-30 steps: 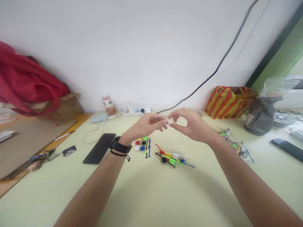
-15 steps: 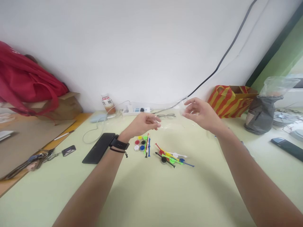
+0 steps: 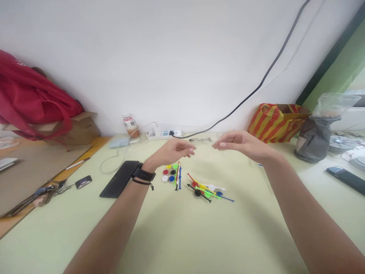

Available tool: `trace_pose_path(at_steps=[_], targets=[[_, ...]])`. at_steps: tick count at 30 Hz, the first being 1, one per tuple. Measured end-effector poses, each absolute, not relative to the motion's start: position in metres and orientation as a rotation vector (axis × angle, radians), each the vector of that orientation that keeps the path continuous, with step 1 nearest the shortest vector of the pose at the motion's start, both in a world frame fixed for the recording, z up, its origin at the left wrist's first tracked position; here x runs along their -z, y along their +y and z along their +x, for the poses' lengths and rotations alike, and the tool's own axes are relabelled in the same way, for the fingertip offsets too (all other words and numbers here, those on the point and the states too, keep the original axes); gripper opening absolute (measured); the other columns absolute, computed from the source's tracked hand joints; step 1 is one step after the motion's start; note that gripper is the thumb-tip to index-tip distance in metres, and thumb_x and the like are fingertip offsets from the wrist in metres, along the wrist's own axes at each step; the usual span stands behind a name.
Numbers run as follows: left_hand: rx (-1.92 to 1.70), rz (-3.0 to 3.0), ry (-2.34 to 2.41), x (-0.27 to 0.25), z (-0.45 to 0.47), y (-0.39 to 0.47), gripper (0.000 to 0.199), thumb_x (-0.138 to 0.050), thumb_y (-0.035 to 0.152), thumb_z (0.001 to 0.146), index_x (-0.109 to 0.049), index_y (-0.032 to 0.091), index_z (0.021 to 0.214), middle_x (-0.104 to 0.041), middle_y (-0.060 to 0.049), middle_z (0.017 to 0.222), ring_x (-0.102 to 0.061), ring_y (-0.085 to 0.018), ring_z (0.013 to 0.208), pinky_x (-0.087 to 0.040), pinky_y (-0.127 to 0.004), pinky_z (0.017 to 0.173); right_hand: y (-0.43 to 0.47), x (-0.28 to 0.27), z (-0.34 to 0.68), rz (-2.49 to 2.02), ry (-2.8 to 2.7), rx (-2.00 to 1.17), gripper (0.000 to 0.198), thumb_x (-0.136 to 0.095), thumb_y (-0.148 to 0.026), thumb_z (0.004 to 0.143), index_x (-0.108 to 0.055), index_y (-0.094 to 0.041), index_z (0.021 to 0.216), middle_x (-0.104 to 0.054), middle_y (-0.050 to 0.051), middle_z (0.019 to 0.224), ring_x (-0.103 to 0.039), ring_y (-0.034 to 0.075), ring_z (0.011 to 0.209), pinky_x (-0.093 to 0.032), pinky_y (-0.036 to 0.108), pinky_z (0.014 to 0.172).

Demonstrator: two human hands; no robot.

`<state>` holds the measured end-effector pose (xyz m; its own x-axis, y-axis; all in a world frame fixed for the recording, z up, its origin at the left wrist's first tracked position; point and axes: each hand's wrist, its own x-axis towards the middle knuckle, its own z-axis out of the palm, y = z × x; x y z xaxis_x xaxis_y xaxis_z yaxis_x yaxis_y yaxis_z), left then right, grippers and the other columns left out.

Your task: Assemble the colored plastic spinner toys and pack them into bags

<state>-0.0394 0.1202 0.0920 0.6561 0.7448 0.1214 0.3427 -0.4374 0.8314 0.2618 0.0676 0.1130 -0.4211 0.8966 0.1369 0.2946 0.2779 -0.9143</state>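
Note:
My left hand [image 3: 177,150], with a dark watch at the wrist, hovers above the table just behind a group of small round plastic discs [image 3: 171,172] in several colours. Its fingers curl loosely, and no object shows in them. Beside the discs lie several loose coloured plastic arrows [image 3: 179,177]. My right hand [image 3: 238,143] is in the air with fingers stretched forward, holding nothing visible. In front of both hands is a loose pile of arrow spinners [image 3: 207,191] with round bases, in red, yellow, green, white, blue and black. Clear plastic behind my right hand is hard to make out.
Eyeglasses [image 3: 203,140] and a power strip [image 3: 165,134] lie near the wall. A bottle [image 3: 131,125] and a black tablet-like slab [image 3: 118,179] are on the left. A striped bag [image 3: 273,123], a grey bag [image 3: 315,140] and a phone [image 3: 346,179] occupy the right.
My right hand has moved down and slightly left, its fingers straightening from a pinch; the clear plastic at its fingertips is no longer in them. My left hand has barely moved.

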Motion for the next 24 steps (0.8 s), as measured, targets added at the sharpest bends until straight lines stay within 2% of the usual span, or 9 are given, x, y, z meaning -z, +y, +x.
trace_pose_path(at_steps=[4, 8, 11, 14, 17, 20, 24], targets=[[-0.512, 2.097, 0.742, -0.098, -0.037, 0.114, 0.039, -0.06, 0.049, 0.098, -0.076, 0.024, 0.122, -0.078, -0.009, 0.119, -0.071, -0.025, 0.113, -0.056, -0.036, 0.096, 0.068, -0.11, 0.268, -0.941, -1.966, -1.379, 0.047, -0.08, -0.045, 0.086, -0.072, -0.029, 0.129, -0.067, 0.01, 0.14, -0.062, 0.032, 0.13, -0.047, 0.057, 0.112], [-0.388, 2.036, 0.586, -0.105, -0.031, 0.105, 0.038, -0.061, 0.05, 0.098, -0.075, 0.026, 0.124, -0.076, -0.009, 0.123, -0.068, -0.026, 0.12, -0.054, -0.035, 0.099, 0.071, -0.103, 0.271, -0.746, -2.053, -1.545, 0.059, -0.079, -0.041, 0.087, -0.061, -0.034, 0.143, -0.052, 0.008, 0.156, -0.049, 0.031, 0.144, -0.039, 0.058, 0.119], [-0.374, 2.031, 0.575, -0.106, -0.027, 0.1, 0.037, -0.063, 0.051, 0.096, -0.077, 0.024, 0.116, -0.077, -0.01, 0.119, -0.07, -0.025, 0.115, -0.056, -0.033, 0.094, 0.073, -0.099, 0.27, -0.572, -2.045, -1.632, 0.067, -0.079, -0.048, 0.085, -0.056, -0.035, 0.147, -0.043, 0.006, 0.163, -0.044, 0.033, 0.147, -0.036, 0.058, 0.12], [-0.551, 2.11, 0.678, -0.105, -0.028, 0.102, 0.036, -0.067, 0.052, 0.093, -0.078, 0.02, 0.105, -0.079, -0.008, 0.106, -0.073, -0.022, 0.098, -0.056, -0.031, 0.086, 0.075, -0.098, 0.269, -0.52, -2.025, -1.704, 0.072, -0.078, -0.053, 0.084, -0.051, -0.038, 0.15, -0.035, 0.005, 0.167, -0.042, 0.034, 0.148, -0.037, 0.059, 0.117], [-0.8, 2.152, 0.797, -0.103, -0.032, 0.108, 0.034, -0.073, 0.05, 0.088, -0.079, 0.018, 0.096, -0.079, -0.007, 0.094, -0.071, -0.019, 0.085, -0.055, -0.031, 0.084, 0.076, -0.097, 0.271, -0.56, -2.023, -1.709, 0.078, -0.073, -0.059, 0.087, -0.044, -0.036, 0.155, -0.043, 0.007, 0.163, -0.04, 0.032, 0.15, -0.033, 0.058, 0.12], [-0.863, 2.167, 0.865, -0.102, -0.036, 0.112, 0.033, -0.072, 0.049, 0.089, -0.081, 0.018, 0.095, -0.08, -0.008, 0.092, -0.071, -0.02, 0.086, -0.055, -0.032, 0.084, 0.076, -0.096, 0.273, -0.606, -2.031, -1.721, 0.086, -0.073, -0.062, 0.086, -0.038, -0.032, 0.159, -0.053, 0.011, 0.155, -0.042, 0.03, 0.149, -0.03, 0.057, 0.121], [-0.822, 2.188, 0.899, -0.103, -0.038, 0.113, 0.033, -0.072, 0.05, 0.089, -0.083, 0.02, 0.095, -0.081, -0.008, 0.093, -0.072, -0.023, 0.088, -0.056, -0.033, 0.082, 0.076, -0.095, 0.276, -0.643, -2.013, -1.787, 0.092, -0.074, -0.062, 0.084, -0.032, -0.033, 0.161, -0.052, 0.012, 0.156, -0.047, 0.031, 0.145, -0.033, 0.056, 0.119]])
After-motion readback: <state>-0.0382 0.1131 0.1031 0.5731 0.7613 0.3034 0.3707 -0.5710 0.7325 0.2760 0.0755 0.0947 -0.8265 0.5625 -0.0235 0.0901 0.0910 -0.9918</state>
